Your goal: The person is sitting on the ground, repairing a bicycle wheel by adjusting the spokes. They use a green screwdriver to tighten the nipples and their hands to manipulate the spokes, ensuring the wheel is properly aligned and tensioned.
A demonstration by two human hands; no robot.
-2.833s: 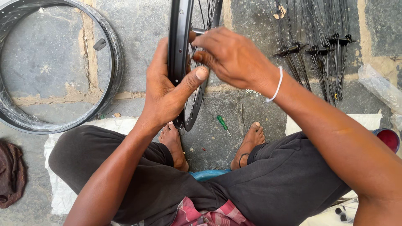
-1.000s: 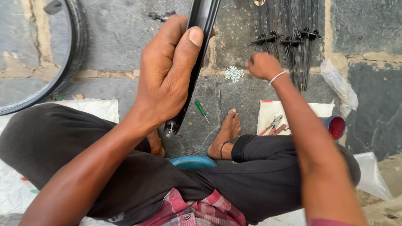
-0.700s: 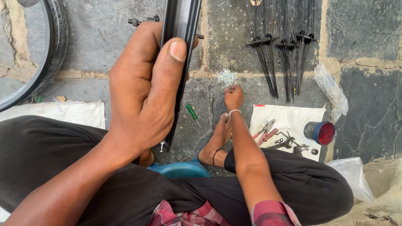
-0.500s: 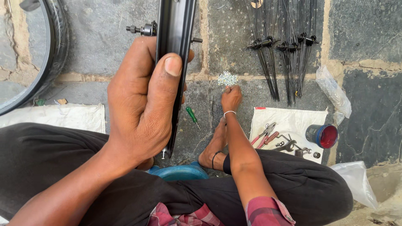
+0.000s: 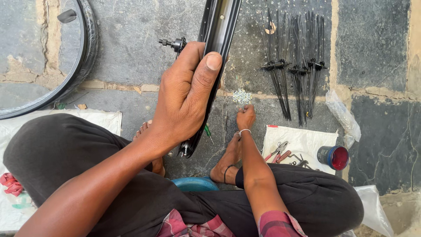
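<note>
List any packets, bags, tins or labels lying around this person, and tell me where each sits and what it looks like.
Clear plastic bag: crumpled, on the stone floor right of the spoke bundles.
White woven sack: flat, by the right knee, with pliers on it.
Round tin: on that sack's right edge, dark blue wall, red inside.
No labels, signs or screens visible.

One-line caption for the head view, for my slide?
Left hand grips black wheel rim upright; right hand reaches small metal nipples on stone floor.
</note>
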